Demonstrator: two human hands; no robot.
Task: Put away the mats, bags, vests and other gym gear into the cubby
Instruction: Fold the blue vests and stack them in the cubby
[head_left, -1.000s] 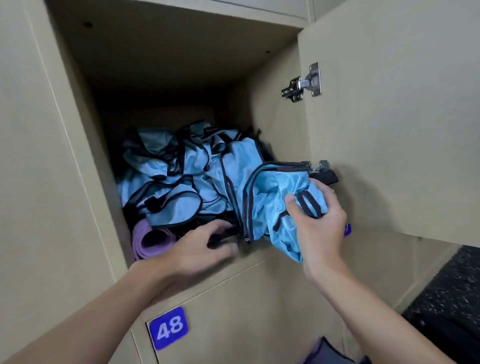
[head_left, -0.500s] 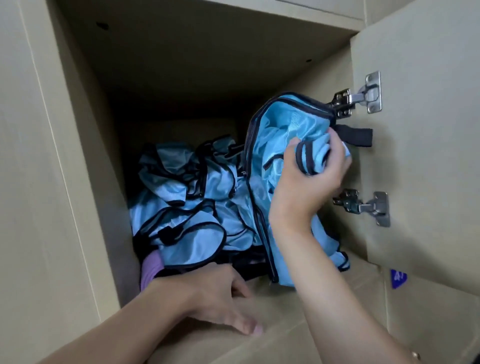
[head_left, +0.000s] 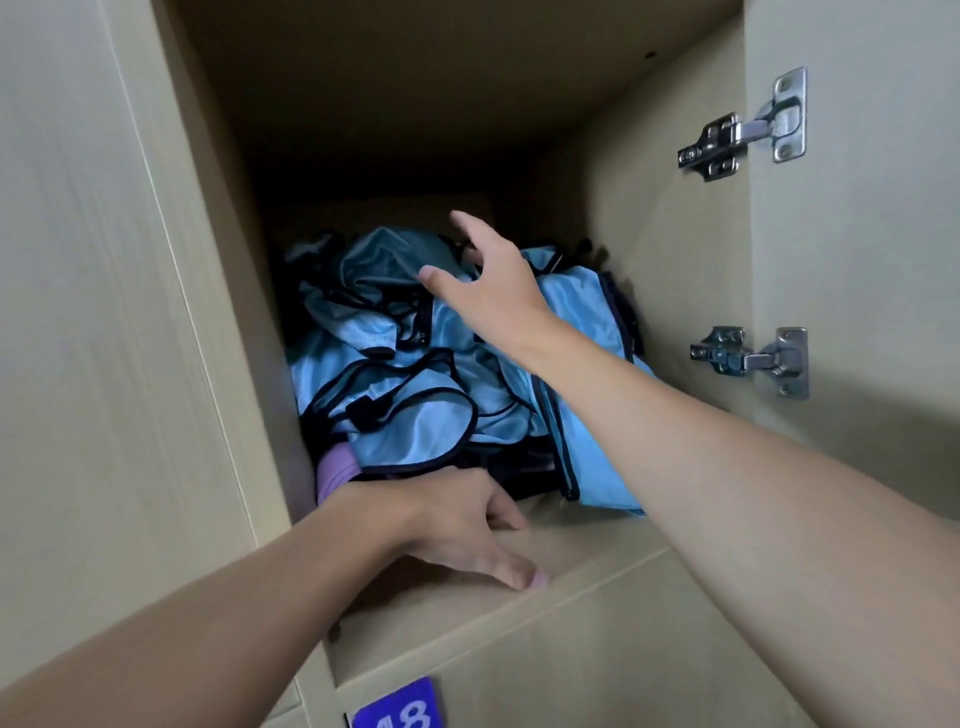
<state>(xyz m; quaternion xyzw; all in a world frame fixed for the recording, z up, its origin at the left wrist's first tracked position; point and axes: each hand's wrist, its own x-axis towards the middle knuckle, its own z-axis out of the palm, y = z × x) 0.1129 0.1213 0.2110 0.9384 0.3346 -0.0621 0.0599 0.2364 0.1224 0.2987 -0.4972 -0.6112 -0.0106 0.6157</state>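
In the cubby (head_left: 597, 551), at the left front corner, only the purple end of a rolled mat (head_left: 336, 467) shows; the rest lies buried under the heap of blue vests (head_left: 410, 415). The left hand (head_left: 457, 530) rests flat on the cubby floor near its front edge, gripping nothing. The right hand (head_left: 491, 291) hovers over the heap with its fingers spread and empty. The cubby's back is too dark to read. Two hinges (head_left: 748, 130) sit on the door (head_left: 872, 260) at the right. The number plate (head_left: 400, 707) is cut off below.
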